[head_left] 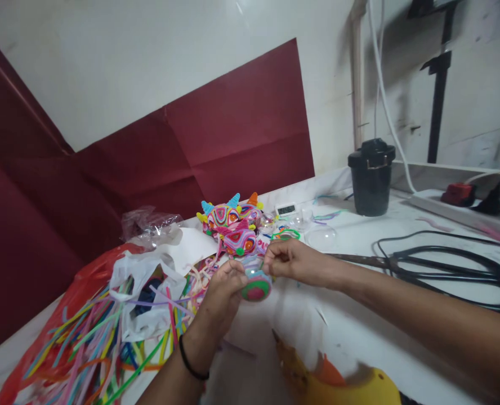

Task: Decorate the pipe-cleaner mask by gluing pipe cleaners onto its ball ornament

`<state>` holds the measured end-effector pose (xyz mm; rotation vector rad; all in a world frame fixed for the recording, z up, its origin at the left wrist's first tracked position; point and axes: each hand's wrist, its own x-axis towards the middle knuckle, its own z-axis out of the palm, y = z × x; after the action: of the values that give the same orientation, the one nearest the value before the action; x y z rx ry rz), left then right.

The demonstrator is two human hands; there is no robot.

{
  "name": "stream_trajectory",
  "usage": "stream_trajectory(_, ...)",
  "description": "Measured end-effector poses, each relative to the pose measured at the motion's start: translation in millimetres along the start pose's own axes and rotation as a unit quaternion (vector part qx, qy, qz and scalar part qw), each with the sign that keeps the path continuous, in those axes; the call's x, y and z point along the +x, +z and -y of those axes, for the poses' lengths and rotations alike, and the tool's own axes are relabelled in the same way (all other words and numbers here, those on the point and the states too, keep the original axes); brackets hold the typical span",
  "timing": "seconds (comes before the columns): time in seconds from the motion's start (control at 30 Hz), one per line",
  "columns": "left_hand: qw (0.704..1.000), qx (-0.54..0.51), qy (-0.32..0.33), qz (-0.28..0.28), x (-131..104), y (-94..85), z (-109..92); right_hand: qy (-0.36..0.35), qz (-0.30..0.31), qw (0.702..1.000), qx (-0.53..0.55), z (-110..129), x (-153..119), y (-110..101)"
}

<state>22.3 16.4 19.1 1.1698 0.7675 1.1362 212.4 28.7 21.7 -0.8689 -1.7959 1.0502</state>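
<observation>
A small clear plastic ball [257,286] carries coiled pipe cleaner in green and pinkish red, with pale blue above. My left hand [227,287] grips it from the left, thumb along its upper edge. At its upper right side, the closed fingers of my right hand [284,260] are pinched together; what lies between them is too small to make out. Just behind both hands sit several colourful pipe-cleaner animal heads [235,225] with horns and orange eyes. A yellow hot glue gun [338,385] lies in front, its nozzle pointing up and left.
Loose pipe cleaners [85,349] spread over a red plastic bag [79,287] at left, beside a white plastic bag [142,315]. Clear domes [321,238] and a small digital display [286,210] stand behind. Rightward are a black lidded bin [371,180], a coiled black cable [448,270] and a power strip [427,202].
</observation>
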Motion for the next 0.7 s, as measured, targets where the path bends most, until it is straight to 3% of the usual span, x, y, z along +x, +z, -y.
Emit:
stream_trajectory(0.17, 0.999, 0.008, 0.032, -0.019, 15.6, 10.9, -10.8, -0.053, -0.077, 0.995, -0.047, 9.4, 4.7, -9.8)
stream_trajectory(0.3, 0.999, -0.003, 0.041, -0.016, 24.8, 14.8, -15.7, -0.069, -0.09, 0.992, -0.06, 15.1, 16.0, -17.5)
stream_trajectory(0.47, 0.998, -0.012, 0.055, -0.026, 28.3, 9.9, -17.1, -0.06, -0.075, 0.995, -0.03, 14.6, 33.8, -17.0)
stream_trajectory(0.7, 0.997, -0.019, 0.065, -0.032, 31.1, 0.1, -17.5, -0.064, -0.126, 0.99, -0.018, 17.3, 37.8, -10.6)
